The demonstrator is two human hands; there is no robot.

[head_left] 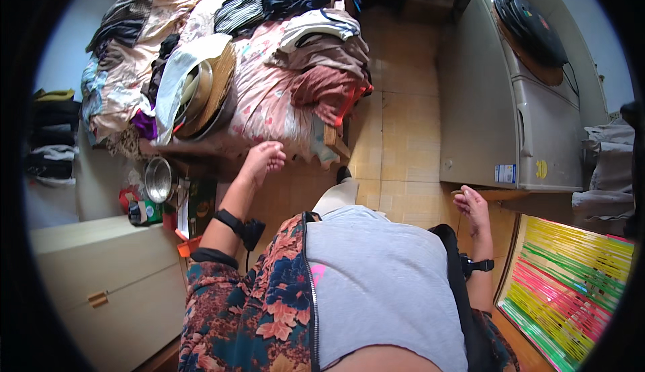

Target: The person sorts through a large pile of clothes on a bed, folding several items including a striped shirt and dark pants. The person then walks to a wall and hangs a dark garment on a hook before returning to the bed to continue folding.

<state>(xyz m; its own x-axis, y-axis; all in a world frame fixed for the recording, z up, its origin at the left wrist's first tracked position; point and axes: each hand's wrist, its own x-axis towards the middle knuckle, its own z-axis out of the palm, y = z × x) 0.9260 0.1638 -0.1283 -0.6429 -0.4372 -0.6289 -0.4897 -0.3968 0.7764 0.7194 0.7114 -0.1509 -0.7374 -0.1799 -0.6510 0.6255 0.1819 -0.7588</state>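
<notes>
My left hand (264,162) hangs in the air just in front of the bed, its fingers curled in and nothing visible in them. Nearest to it is the pink floral bedding (259,123) along the bed's near edge. Lower right, my right hand (473,209) is raised beside the grey fridge (480,117), thumb and fingers pinched together. A small brownish bit shows at those fingertips; what it is cannot be made out. Both forearms wear black straps.
Heaped clothes (322,50) and a pan with a round wooden board (218,93) lie on the bed. A metal bowl (160,178) stands left, above a pale cabinet (114,271). A colourful striped panel (571,278) leans lower right. Tiled floor (406,117) runs between bed and fridge.
</notes>
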